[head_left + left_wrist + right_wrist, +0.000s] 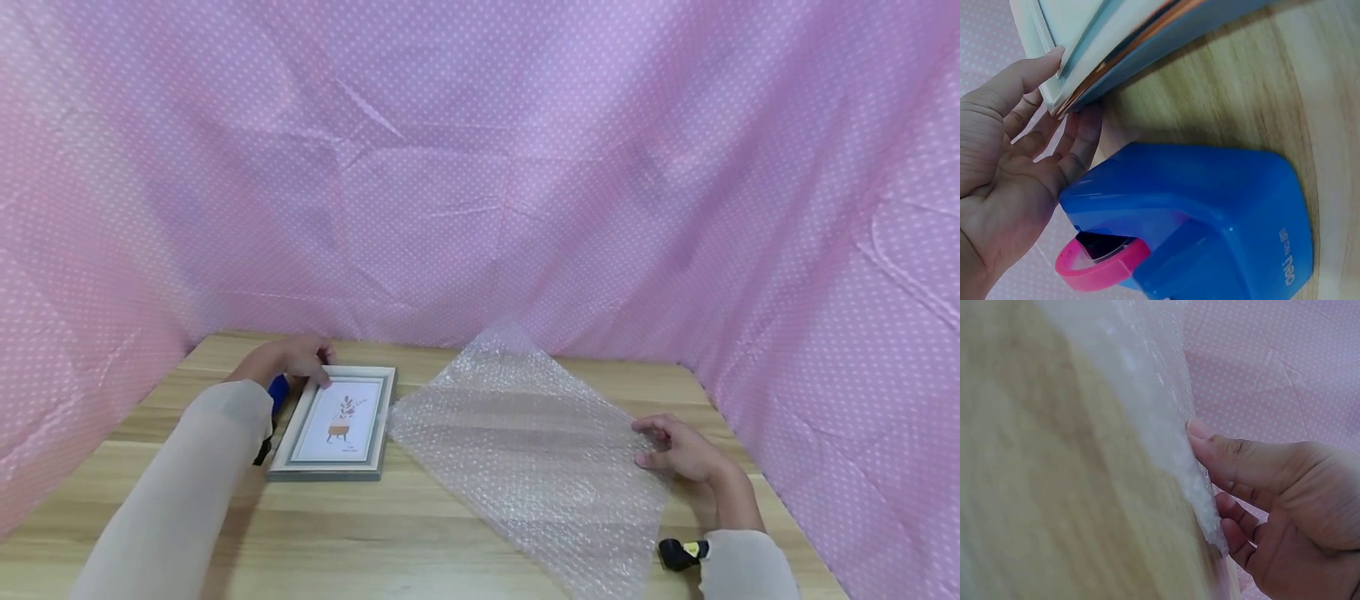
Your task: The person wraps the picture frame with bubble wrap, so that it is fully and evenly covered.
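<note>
A framed picture (pixel 337 423) of a potted plant lies face up at the left of the table. My left hand (pixel 303 358) grips its far left corner; in the left wrist view the thumb (pixel 1044 67) is on the frame's front and the fingers reach underneath. Just right of the frame spreads a sheet of bubble wrap (pixel 525 450), turned cornerwise. My right hand (pixel 686 450) pinches the sheet's right edge, and the right wrist view shows that edge of bubble wrap (pixel 1147 419) raised off the wood.
Beside the left hand stands a blue tape dispenser (pixel 1210 187) with a pink ring (pixel 1100 265), mostly hidden by the arm in the head view. Pink dotted cloth (pixel 487 183) walls in the wooden table (pixel 442 550) at the back and sides.
</note>
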`<state>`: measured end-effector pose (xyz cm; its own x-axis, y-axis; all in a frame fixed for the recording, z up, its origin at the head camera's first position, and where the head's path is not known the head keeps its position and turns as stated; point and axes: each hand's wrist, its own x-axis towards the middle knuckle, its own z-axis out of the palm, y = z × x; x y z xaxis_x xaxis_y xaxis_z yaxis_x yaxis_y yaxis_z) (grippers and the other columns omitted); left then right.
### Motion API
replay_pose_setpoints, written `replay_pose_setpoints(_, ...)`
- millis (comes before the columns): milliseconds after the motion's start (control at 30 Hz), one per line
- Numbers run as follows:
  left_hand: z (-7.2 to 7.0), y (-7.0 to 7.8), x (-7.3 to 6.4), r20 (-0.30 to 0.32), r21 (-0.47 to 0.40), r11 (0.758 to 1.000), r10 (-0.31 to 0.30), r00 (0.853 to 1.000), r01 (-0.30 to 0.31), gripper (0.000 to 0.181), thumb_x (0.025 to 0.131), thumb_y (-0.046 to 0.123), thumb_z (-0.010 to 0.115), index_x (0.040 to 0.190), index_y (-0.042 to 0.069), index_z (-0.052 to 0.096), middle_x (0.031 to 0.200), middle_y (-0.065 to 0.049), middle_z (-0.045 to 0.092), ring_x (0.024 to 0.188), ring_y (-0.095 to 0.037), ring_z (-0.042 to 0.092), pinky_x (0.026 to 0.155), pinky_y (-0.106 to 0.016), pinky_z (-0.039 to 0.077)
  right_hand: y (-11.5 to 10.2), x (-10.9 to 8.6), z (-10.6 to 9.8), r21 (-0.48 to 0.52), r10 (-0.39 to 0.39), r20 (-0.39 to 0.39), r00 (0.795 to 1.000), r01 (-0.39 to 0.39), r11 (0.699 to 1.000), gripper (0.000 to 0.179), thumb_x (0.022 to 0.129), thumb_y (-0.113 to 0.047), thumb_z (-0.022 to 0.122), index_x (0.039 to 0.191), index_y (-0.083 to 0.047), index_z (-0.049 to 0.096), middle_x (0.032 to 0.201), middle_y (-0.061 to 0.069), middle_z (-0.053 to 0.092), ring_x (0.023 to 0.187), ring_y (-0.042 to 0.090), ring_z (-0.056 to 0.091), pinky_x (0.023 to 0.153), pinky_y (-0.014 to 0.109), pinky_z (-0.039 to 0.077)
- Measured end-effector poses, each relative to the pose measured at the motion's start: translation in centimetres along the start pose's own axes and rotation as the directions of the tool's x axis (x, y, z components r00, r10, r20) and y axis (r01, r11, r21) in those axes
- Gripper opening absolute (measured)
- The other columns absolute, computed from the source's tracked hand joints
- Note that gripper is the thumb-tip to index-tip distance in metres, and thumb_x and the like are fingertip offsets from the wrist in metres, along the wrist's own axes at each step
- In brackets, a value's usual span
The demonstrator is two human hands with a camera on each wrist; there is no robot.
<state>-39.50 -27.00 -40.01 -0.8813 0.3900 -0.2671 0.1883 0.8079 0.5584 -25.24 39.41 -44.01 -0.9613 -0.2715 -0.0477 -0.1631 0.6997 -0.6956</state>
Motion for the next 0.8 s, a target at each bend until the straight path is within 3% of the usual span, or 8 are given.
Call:
replay_pose_setpoints(133,0.0,0.0,-0.4,0.007,-0.022,1.000,-0.007,1.000,0.007,0.035,0.084,0.007,0.079,0.108,-0.001,0.056,0.107,-0.015,0.057,0.090,-0.027,0.056,0.068,-0.034,0.051,-0.1,-0.1,0.2,0.000,0.002,0.002,1.000,-0.002,1.000,0.060,0.086,-0.022,0.083,0.135,0.002,0.058,0.139,0.026,0.053,0.131,0.053,0.045,0.107,0.068,0.036)
replay_pose_setpoints(367,-0.7,0.4,-1.0,0.007,0.000,1.000,0.022,1.000,-0.022,0.042,0.085,0.010,0.080,0.120,-0.002,0.060,0.125,-0.028,0.058,0.110,-0.036,0.060,0.087,-0.043,0.055,-0.2,-0.1,0.2,0.011,0.011,0.007,1.000,-0.012,1.000,0.061,0.086,-0.022,0.083,0.136,0.003,0.057,0.138,0.026,0.053,0.131,0.052,0.045,0.107,0.066,0.037)
replay_pose_setpoints(467,-1.2,0.6,-1.3,0.046,-0.038,0.999,0.018,0.999,-0.016,0.045,0.086,0.010,0.079,0.125,-0.003,0.061,0.127,-0.029,0.060,0.107,-0.034,0.064,0.086,-0.044,0.057,-0.2,-0.1,0.1,0.005,0.010,0.007,1.000,-0.010,1.000,0.061,0.086,-0.022,0.083,0.136,0.003,0.057,0.138,0.026,0.053,0.130,0.051,0.046,0.107,0.066,0.037)
replay_pose_setpoints(633,-2.2,1.0,-1.9,0.105,-0.144,0.989,0.037,0.994,-0.022,0.045,0.090,0.009,0.076,0.130,-0.006,0.062,0.123,-0.020,0.066,0.102,-0.026,0.068,0.086,-0.042,0.059,-0.3,0.0,0.0,-0.009,0.008,0.006,1.000,-0.008,1.000,0.061,0.086,-0.022,0.083,0.135,0.002,0.058,0.138,0.025,0.054,0.129,0.050,0.047,0.106,0.065,0.039)
replay_pose_setpoints(800,-3.8,1.8,-2.5,0.113,-0.157,0.986,0.076,0.991,-0.058,0.042,0.094,0.011,0.073,0.131,-0.006,0.062,0.114,-0.011,0.071,0.097,-0.022,0.067,0.087,-0.043,0.058,-0.4,0.0,0.0,-0.019,0.003,0.003,1.000,-0.002,1.000,0.060,0.086,-0.022,0.083,0.135,0.002,0.058,0.136,0.023,0.056,0.126,0.045,0.049,0.104,0.060,0.041)
